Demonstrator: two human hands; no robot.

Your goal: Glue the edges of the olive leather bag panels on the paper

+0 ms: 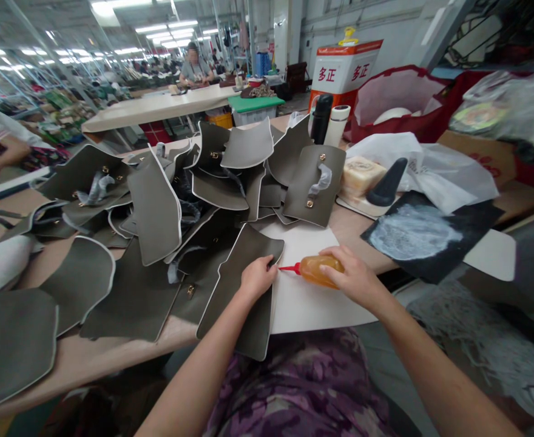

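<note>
My right hand [355, 276] is wrapped round a glue bottle [319, 271] of amber liquid, tilted on its side. Its red nozzle [289, 268] points left and reaches the edge of a dark grey-green leather panel [235, 285]. On that panel's right edge, my left hand [260, 278] grips with thumb and fingers near the nozzle tip. The panel has pale edges and lies partly over a white board [312, 309], its lower end overhanging the table's front. Whether glue is coming out is too small to tell.
Similar leather panels, some with wrapped handles [321, 179], are heaped at left and centre. A black sheet smeared with white [415, 233], a dark-handled tool [388, 182], a yellowish block [362, 173] and two bottles [337, 124] stand or lie to the right. Other people work beyond.
</note>
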